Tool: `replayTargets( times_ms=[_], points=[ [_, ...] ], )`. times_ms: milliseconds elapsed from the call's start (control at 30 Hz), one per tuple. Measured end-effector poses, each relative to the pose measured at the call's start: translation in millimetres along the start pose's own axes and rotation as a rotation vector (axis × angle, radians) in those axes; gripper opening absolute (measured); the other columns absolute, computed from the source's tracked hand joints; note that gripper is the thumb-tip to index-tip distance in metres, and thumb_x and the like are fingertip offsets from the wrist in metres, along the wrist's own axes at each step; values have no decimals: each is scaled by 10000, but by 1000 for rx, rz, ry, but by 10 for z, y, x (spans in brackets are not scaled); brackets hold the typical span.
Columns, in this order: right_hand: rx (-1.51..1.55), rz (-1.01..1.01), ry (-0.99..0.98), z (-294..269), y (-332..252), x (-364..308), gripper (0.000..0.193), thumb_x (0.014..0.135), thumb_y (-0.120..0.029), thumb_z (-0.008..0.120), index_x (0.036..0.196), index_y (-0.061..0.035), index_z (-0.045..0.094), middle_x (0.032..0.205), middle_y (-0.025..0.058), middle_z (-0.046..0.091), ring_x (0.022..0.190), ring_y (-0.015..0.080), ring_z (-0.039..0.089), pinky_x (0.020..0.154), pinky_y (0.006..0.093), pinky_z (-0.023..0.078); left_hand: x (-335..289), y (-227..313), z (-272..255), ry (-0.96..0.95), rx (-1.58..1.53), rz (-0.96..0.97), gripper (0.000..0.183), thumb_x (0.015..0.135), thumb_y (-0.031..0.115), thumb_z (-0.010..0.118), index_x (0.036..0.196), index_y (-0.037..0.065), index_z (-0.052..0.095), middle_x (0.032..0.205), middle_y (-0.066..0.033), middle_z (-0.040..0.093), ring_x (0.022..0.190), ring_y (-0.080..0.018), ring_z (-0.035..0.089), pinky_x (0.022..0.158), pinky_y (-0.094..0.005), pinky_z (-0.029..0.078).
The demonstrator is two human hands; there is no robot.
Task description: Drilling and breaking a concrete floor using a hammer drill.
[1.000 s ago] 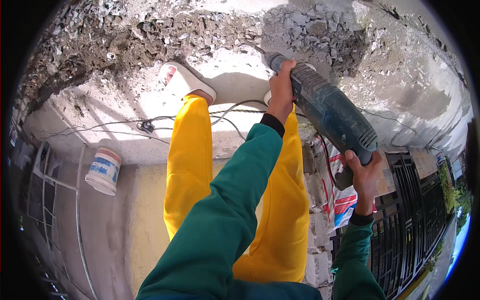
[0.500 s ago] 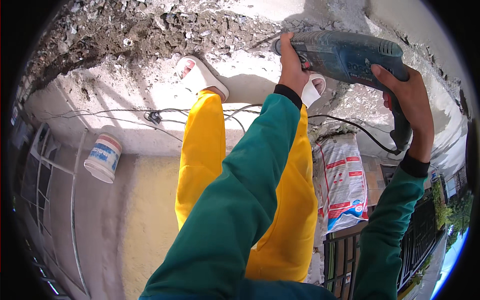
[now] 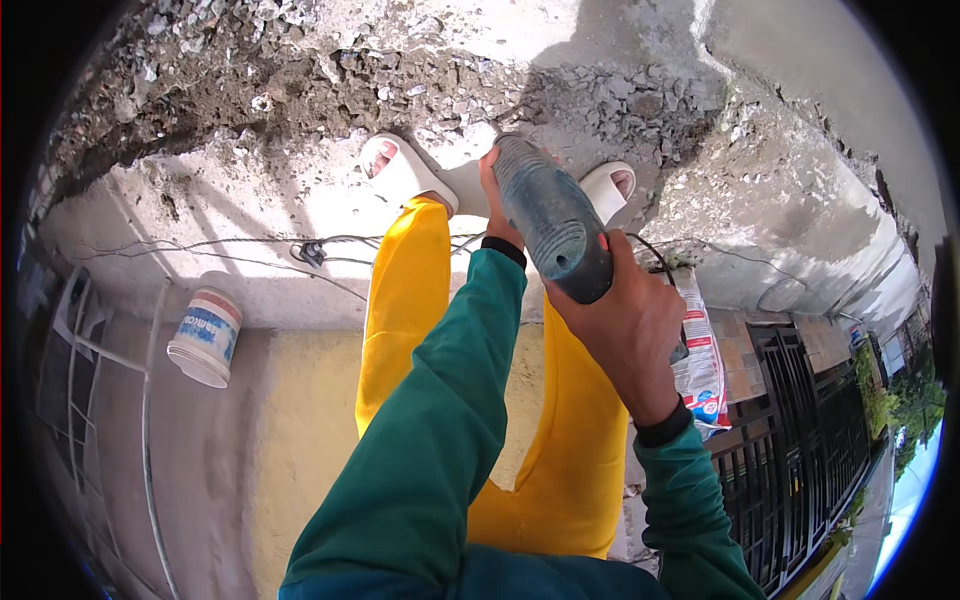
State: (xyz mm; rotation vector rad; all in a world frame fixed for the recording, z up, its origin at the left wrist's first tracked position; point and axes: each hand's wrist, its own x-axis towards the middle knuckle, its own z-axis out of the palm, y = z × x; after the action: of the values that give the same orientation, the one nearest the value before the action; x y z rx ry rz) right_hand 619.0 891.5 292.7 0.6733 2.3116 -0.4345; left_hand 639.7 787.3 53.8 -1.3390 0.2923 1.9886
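Observation:
A dusty dark-blue rotary hammer drill (image 3: 545,205) is held between my two hands, its rear end toward me and its front pointing away. My right hand (image 3: 630,315) wraps round its rear handle. Up by the front part, my left hand (image 3: 497,200) grips the drill's left side, with most of its fingers hidden behind the body. The bit is out of sight. Beyond the drill lies broken concrete rubble (image 3: 625,110), between and past my two white slippers (image 3: 412,178).
Black cables (image 3: 312,252) run across the concrete ledge. A white and blue bucket (image 3: 206,330) stands at left beside metal bars (image 3: 150,420). On the right are a printed sack (image 3: 703,360) and a dark metal gate (image 3: 790,430). Rubble fills a trench (image 3: 250,90) at the far left.
The drill has swung from lying sideways at the upper right to pointing away from me. My right hand has come left and nearer; my left hand has moved left and slightly down.

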Motion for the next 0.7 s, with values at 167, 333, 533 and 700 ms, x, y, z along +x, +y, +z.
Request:
replayTargets(
  times_ms=[167,333,533,700],
  points=[
    [167,-38,141,663,234,-377,681,610,-382,844,1126,-18,588,672,122,646,542,289,653,500,366,517,24,108,-321,-136,112,-101,626,802,580,497,996,-9,583,910,-165,641,832,-309,648,792,-418,546],
    [326,44,221,1056,453,-525,733,616,-357,860,1184,4,569,758,155,672,635,302,686,587,370,550,135,136,-459,-69,267,-183,664,787,574,501,1037,-36,576,944,-179,644,828,-302,644,784,-416,541],
    [527,166,154,2020,1601,-737,617,634,-334,865,1068,35,625,814,162,696,698,290,702,642,356,553,402,-244,-759,200,543,-92,373,785,300,657,1017,13,602,919,-115,661,804,-233,659,751,-344,532],
    [667,365,58,1385,1957,-565,439,702,-255,846,957,49,659,840,79,698,735,122,636,696,286,520,320,-683,-301,282,402,-118,374,751,372,685,976,86,600,815,-44,628,674,-212,638,620,-349,523]
  ],
)
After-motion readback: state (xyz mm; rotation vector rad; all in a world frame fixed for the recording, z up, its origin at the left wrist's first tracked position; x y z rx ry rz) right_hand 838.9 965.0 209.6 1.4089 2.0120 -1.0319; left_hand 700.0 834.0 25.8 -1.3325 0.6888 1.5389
